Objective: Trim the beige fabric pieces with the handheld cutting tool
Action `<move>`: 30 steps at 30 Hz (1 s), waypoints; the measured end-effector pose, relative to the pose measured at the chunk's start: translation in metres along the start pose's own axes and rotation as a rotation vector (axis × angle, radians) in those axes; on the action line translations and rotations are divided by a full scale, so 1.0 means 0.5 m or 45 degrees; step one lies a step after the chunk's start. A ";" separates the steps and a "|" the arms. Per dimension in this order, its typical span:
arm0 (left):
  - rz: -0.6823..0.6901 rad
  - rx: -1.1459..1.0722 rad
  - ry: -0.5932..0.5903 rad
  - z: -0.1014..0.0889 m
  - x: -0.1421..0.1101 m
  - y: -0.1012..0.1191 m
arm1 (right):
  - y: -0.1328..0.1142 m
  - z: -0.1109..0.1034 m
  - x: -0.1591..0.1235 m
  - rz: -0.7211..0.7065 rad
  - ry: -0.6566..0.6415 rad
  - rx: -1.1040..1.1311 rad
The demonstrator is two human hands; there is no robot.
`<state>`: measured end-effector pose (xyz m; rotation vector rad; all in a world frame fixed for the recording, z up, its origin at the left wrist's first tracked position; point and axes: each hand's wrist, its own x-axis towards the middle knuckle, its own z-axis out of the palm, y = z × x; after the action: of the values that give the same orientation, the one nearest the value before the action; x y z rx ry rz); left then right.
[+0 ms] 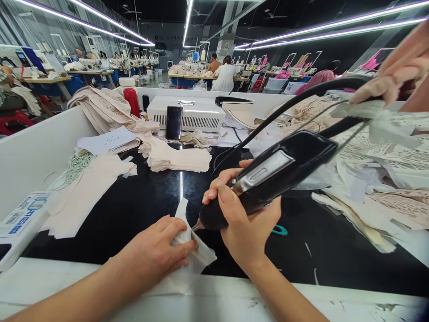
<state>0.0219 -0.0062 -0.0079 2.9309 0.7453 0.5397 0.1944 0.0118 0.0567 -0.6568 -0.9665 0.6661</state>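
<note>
Near: the white front edge (301, 293) of my table. On its black work surface (125, 212), my L. hand (156, 248) pinches and steadies a pale fabric piece (205, 252). My R. hand (246, 221) is wrapped firmly round a black corded tool (268, 179), held slantwise, metal tip (198, 224) at the fabric, beside my L. fingers; exact contact hard to tell. Step in hand (my judgement): working the fabric w/ the tip. Next move prob. calls for a steady R. wrist, fabric kept flat, L. fingers clear of the point.

Left: a white box (23, 219) w/ blue print, contents not visible; beyond, a stack of cut pieces (83, 194). Right of tool: a teal item (280, 230), partly hidden.

Mid.: a fabric stack (179, 156); behind it a phone (174, 125), upright before a white vented unit (204, 117). Right: lace pieces (389, 163); above, another person's hand (392, 78) w/ pale mat'l.

Far: plastic bins (275, 85), right, contents too small to tell; seated workers (225, 77), centre.
</note>
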 end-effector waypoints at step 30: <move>0.075 -0.298 -0.152 -0.040 0.002 -0.113 | -0.004 0.002 -0.008 -0.014 -0.029 -0.092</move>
<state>-0.0099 0.0435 0.0025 2.7453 0.5435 0.4204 0.1921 0.0076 0.0564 -0.7078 -1.0186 0.6324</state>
